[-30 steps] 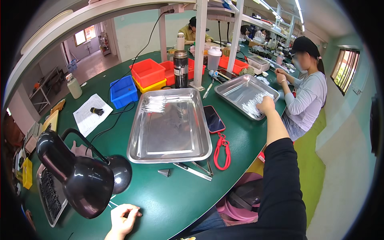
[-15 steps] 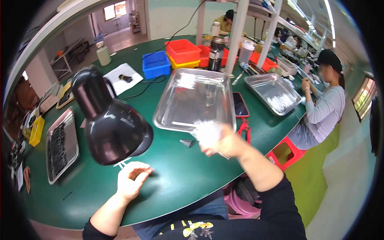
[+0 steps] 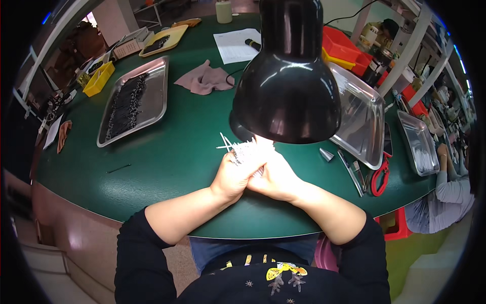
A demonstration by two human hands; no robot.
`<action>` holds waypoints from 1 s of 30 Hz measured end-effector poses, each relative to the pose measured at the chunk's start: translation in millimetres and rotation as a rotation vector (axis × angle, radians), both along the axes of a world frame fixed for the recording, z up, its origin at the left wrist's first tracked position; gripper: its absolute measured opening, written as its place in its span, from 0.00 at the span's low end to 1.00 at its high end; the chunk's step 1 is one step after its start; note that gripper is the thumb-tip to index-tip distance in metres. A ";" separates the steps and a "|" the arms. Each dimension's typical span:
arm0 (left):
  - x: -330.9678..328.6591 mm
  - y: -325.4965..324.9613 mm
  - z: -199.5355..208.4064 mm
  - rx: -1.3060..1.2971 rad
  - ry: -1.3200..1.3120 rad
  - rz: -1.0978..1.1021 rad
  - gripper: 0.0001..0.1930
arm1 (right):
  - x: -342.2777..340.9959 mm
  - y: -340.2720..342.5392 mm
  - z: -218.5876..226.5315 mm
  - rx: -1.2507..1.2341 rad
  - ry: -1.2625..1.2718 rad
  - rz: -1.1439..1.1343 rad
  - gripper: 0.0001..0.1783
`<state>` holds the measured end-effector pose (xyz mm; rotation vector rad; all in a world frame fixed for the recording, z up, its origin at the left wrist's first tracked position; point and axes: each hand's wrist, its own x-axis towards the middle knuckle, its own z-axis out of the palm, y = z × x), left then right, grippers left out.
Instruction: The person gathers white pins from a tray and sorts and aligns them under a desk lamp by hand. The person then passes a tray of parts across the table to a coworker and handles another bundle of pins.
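A bundle of thin white sticks [image 3: 244,152] is held between my two hands, under the lamp's head. My left hand [image 3: 230,176] closes round its left side, with a few sticks jutting out past the fingers. Against the other side presses my right hand [image 3: 276,176], its thumb lying across the bundle. Glare hides some of the right fingertips. The black desk lamp [image 3: 288,96] overhangs both hands. At the right stands a metal tray [image 3: 373,157] with some white sticks at its far end.
Left is a metal tray [image 3: 161,96] of thin black pieces. A pinkish cloth [image 3: 205,79] lies behind. Right of my hands are a metal cone [image 3: 326,154], tweezers [image 3: 351,172] and a red cord [image 3: 379,177]. A co-worker [image 3: 453,195] sits far right beside another tray [image 3: 422,131].
The view has turned left. My right hand has brought the white bundle from the tray's near edge to beneath the lamp, where my left hand now grips it too.
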<state>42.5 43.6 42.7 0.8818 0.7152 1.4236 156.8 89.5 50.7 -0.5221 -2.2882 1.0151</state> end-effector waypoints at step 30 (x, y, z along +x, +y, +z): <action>-4.8 -12.2 -0.6 0.547 0.835 -0.310 0.11 | -50.3 34.2 -2.3 0.541 -0.434 -0.234 0.08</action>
